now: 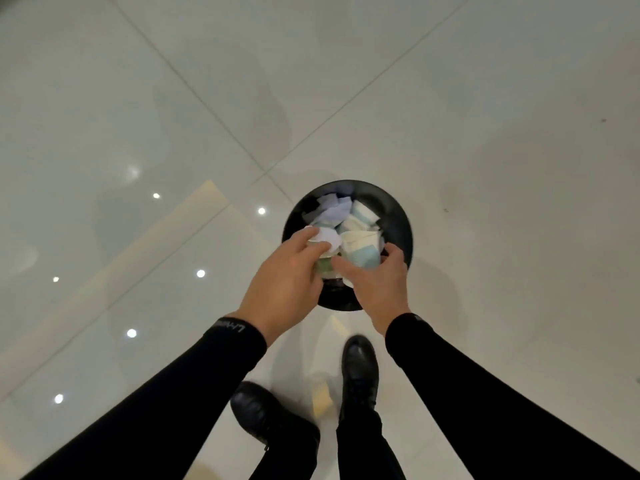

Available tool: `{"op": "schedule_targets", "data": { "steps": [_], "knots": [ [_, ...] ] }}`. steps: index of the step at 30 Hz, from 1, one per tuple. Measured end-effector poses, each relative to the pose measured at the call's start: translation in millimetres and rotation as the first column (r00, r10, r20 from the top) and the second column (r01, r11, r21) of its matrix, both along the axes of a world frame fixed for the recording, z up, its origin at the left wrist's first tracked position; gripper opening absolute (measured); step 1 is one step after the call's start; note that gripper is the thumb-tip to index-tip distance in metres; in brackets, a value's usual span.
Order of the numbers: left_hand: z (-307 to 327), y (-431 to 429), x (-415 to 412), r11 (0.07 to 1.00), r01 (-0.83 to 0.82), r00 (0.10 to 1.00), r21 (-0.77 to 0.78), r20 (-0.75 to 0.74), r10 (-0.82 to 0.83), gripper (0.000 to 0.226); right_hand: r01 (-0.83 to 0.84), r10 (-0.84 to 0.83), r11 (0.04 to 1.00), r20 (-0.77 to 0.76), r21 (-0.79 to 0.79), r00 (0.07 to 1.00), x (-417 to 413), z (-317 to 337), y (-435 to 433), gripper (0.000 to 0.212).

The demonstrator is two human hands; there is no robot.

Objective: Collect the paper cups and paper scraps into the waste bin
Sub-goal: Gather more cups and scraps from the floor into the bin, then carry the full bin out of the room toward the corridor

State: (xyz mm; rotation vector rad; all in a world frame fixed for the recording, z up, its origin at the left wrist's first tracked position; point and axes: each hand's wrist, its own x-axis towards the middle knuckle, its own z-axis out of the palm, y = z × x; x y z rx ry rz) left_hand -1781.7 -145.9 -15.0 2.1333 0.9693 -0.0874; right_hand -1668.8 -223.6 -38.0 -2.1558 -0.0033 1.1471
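A round black waste bin [398, 216] stands on the floor just ahead of my feet. It is filled with crumpled paper scraps [334, 207] and white paper cups with blue bands [362, 212]. Both my hands are over the bin's near half. My left hand [287, 275] pinches a crumpled white paper scrap [327, 236] between thumb and fingers. My right hand [379, 287] curls its thumb and fingers round a white and blue paper cup [360, 249]. What lies beneath my palms is hidden.
The bin sits on a glossy white tiled floor [485, 116] that mirrors ceiling lights at the left. My two black shoes [360, 368] stand just behind the bin. No other objects show on the floor around it.
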Motion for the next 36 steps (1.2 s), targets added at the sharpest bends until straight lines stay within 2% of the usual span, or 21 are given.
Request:
{"op": "schedule_targets", "data": {
  "steps": [2, 3, 5, 6, 7, 8, 10, 12, 15, 20, 27, 31, 36],
  "knots": [
    [-8, -7, 6, 0.993, 0.099, 0.983, -0.068, -0.148, -0.108, 0.045, -0.049, 0.05, 0.999, -0.034, 0.019, 0.998, 10, -3, -11, 0.079],
    [-12, -10, 7, 0.99, 0.105, 0.972, -0.093, -0.203, -0.122, 0.046, -0.044, 0.044, 0.999, 0.021, -0.005, 0.999, 14, -6, -17, 0.071],
    [-18, -18, 2, 0.992, 0.061, 0.967, -0.11, -0.24, -0.086, 0.042, 0.061, -0.036, 0.987, 0.166, -0.149, 0.985, 19, -15, -31, 0.066],
    [-21, -20, -2, 0.994, 0.027, 0.972, -0.108, -0.231, -0.051, 0.039, 0.153, -0.115, 0.964, 0.179, -0.217, 0.977, 20, -21, -37, 0.069],
    [-24, -23, -6, 0.995, -0.006, 0.975, -0.102, -0.22, -0.017, 0.036, 0.242, -0.218, 0.931, 0.114, -0.272, 0.969, 20, -26, -44, 0.073],
    [-27, -25, -12, 0.995, -0.035, 0.977, -0.096, -0.212, 0.014, 0.034, 0.323, -0.348, 0.897, -0.031, -0.302, 0.937, 19, -32, -48, 0.073],
    [-32, -29, -24, 0.993, -0.073, 0.975, -0.088, -0.216, 0.052, 0.031, 0.386, -0.484, 0.868, -0.361, -0.312, 0.797, 14, -45, -53, 0.056],
    [-38, -32, -34, 0.992, -0.101, 0.973, -0.081, -0.216, 0.081, 0.028, 0.362, -0.455, 0.89, -0.478, -0.277, 0.752, 8, -57, -53, 0.035],
    [-43, -30, -43, 0.986, -0.152, 0.967, -0.063, -0.215, 0.135, 0.026, 0.311, -0.392, 0.918, -0.445, -0.245, 0.805, 3, -70, -48, 0.014],
    [-36, -18, -45, 0.974, -0.223, 0.957, -0.042, -0.199, 0.211, 0.026, 0.253, -0.308, 0.95, -0.408, -0.184, 0.859, 4, -58, -45, 0.033],
    [45, 20, -32, 0.956, -0.294, 0.952, 0.006, -0.09, 0.293, 0.025, 0.289, -0.305, 0.952, -0.371, -0.101, 0.877, 28, 38, -41, 0.032],
    [126, 42, -20, 0.938, -0.345, 0.938, 0.023, -0.017, 0.345, 0.026, 0.231, -0.238, 0.971, -0.327, -0.063, 0.915, 47, 130, -30, 0.017],
    [249, 67, 3, 0.949, -0.314, 0.943, 0.037, 0.129, 0.307, 0.026, 0.153, -0.137, 0.987, -0.268, 0.041, 0.954, 72, 266, -16, 0.027]
  ]
}}
